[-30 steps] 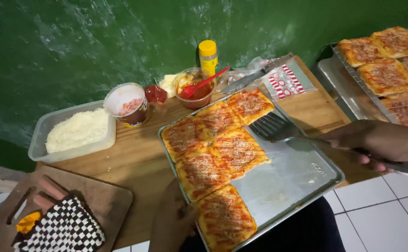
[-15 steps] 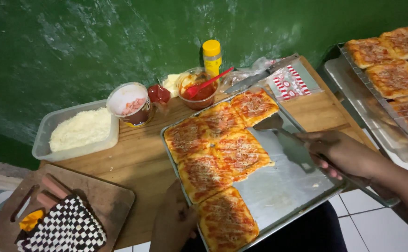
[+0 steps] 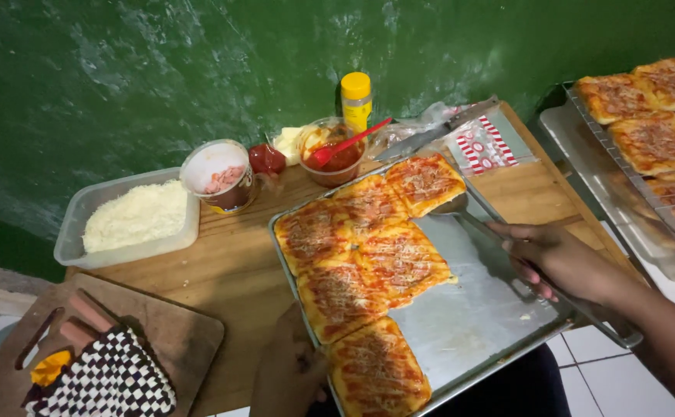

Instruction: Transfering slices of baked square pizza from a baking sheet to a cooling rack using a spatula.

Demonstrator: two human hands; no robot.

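A metal baking tray [image 3: 484, 309] lies on a low wooden table [image 3: 221, 262] and carries several square pizza slices [image 3: 368, 255] along its left and far side. My right hand [image 3: 561, 259] grips the handle of a metal spatula [image 3: 461, 207]. The spatula's blade rests on the tray next to the far slice [image 3: 424, 181]. My left hand [image 3: 287, 371] holds the tray's near left edge, beside the nearest slice [image 3: 376, 371].
A wire rack [image 3: 654, 131] with more baked slices stands at the right. On the table are a tub of grated cheese [image 3: 133, 216], a cup of chopped sausage [image 3: 218, 174], a sauce bowl with a red spoon [image 3: 337, 150], a yellow-capped bottle [image 3: 356, 96], and a knife [image 3: 430, 131]. A checkered cloth [image 3: 106, 378] lies on a cutting board at left.
My right hand has come in from the right, away from the rack, bringing the spatula down onto the tray beside the far slice. My left hand stayed on the tray's edge.
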